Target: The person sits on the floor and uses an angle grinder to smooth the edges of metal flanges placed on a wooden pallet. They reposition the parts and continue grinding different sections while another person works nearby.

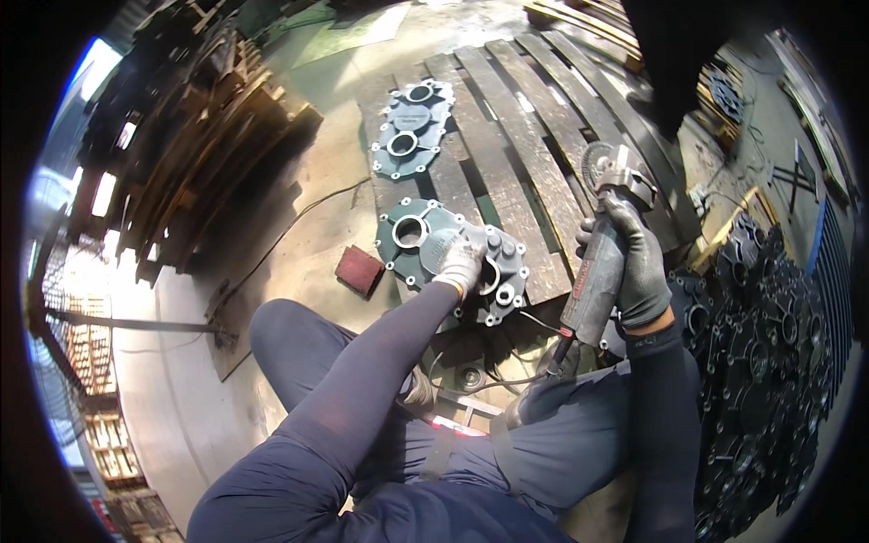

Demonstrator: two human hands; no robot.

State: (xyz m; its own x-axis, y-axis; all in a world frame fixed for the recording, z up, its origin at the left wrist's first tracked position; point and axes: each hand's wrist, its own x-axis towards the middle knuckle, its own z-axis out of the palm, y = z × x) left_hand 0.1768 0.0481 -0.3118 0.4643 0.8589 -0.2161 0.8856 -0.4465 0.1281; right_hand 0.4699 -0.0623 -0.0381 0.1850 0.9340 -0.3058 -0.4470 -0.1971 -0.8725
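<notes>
The left hand, in a pale glove, lies on a grey-green metal casing, just beside its nearer round opening; from where I stand I cannot tell whether the fingers grip or simply press. The right hand, in a darker grey glove, is wrapped around the long body of an angle grinder, its round disc at the far end, raised and apart from the casing. The casing lies flat at the near edge of a slatted wooden pallet, in front of the seated person's knees. A similar casing lies farther off, on the pallet's left side, and a dark red block sits just left of the nearer one. The casing looks like cast metal, so I would judge it heavy for its size, rigid, and not easily broken, with smooth faces that could slip under a glove. Its outer edge, lined with small bolt lugs, and the thick rims of its openings seem the surest holds. The grinder looks dense and stiff too, best held by its body, well away from the disc.
</notes>
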